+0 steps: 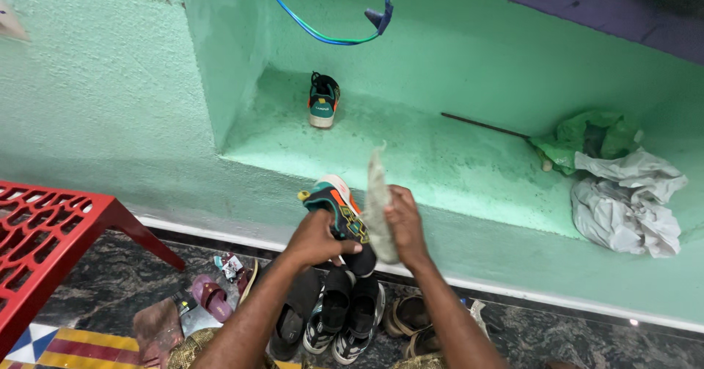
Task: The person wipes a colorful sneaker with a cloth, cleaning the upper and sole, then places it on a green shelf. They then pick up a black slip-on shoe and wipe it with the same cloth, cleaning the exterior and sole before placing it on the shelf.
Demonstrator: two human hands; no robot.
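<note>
Presently: left hand (315,240) grip clasps sneaker (339,211), toe up; right hand (405,226) pinches grey cloth (379,204) upright, touching sneaker's right side.

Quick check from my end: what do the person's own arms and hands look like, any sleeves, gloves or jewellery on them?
Both arms are bare from the lower edge of the picture to the fingertips: no sleeves in view. The left hand and the right hand wear no gloves. No watch, bracelet or ring shows on the sides facing the camera; the far sides of the wrists and fingers are hidden.
</note>
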